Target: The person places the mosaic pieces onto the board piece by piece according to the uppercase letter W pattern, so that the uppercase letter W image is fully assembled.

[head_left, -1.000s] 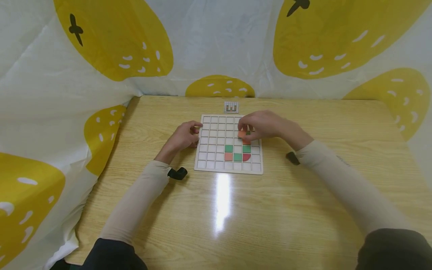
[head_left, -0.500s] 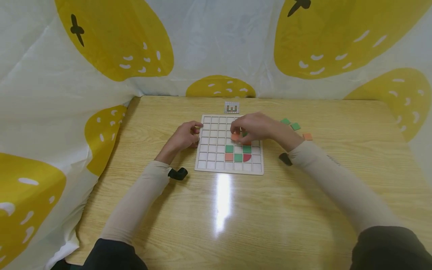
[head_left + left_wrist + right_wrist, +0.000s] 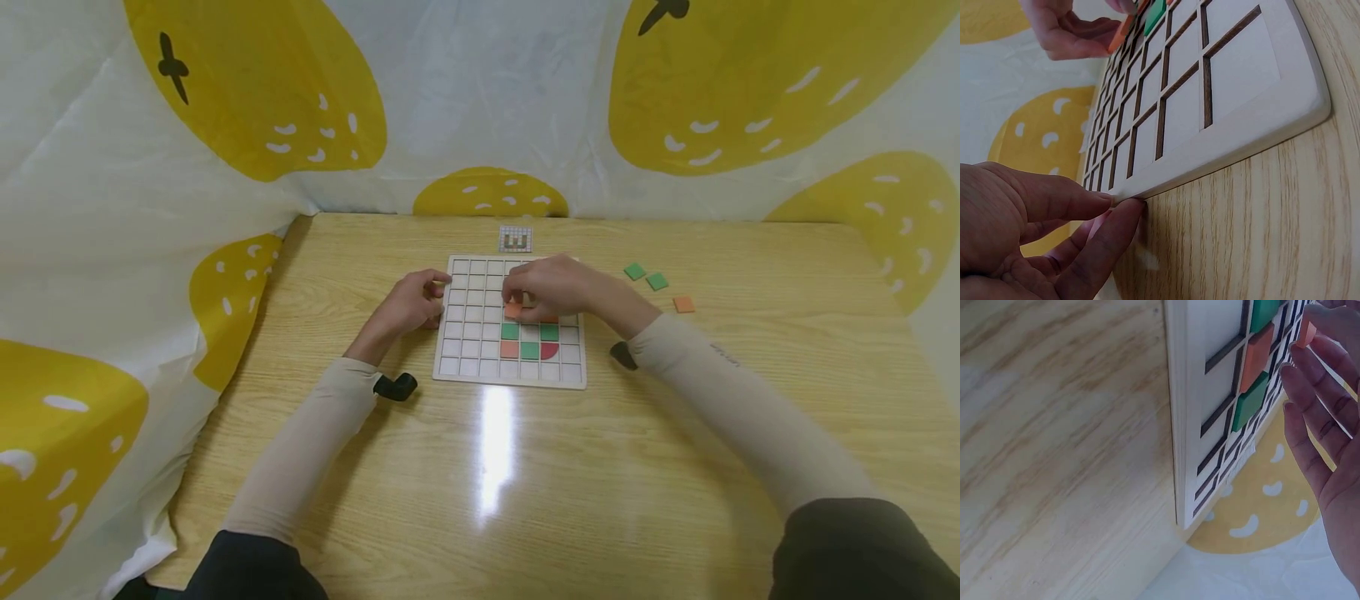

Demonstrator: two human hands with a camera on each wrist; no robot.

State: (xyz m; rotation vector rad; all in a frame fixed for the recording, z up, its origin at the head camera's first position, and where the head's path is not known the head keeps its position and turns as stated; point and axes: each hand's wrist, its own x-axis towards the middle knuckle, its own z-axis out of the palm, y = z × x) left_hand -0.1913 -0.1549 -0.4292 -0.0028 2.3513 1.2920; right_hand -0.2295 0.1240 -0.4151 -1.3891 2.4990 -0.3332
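A white grid board (image 3: 474, 367) lies on the wooden table. My left hand (image 3: 412, 300) holds its left edge between thumb and fingers, as the left wrist view shows. Over the board's middle, my right hand (image 3: 555, 286) pinches an orange square tile (image 3: 513, 311) between thumb and fingertips. In the right wrist view that tile (image 3: 1305, 332) is tilted above the grid. Set in cells nearer the front are a green tile (image 3: 510, 332), an orange tile (image 3: 509, 350) and a red rounded piece (image 3: 550, 351). The right hand covers part of the upper right cells.
Two loose green tiles (image 3: 657, 282) and an orange tile (image 3: 684, 305) lie on the table right of the board. A small patterned card (image 3: 515, 239) lies behind the board. A white curtain with yellow shapes (image 3: 490, 192) borders the table's back and left side.
My right hand has moved left and slightly forward across the board with the orange tile. The loose tiles on the right have come into view. My left hand stays at the edge.
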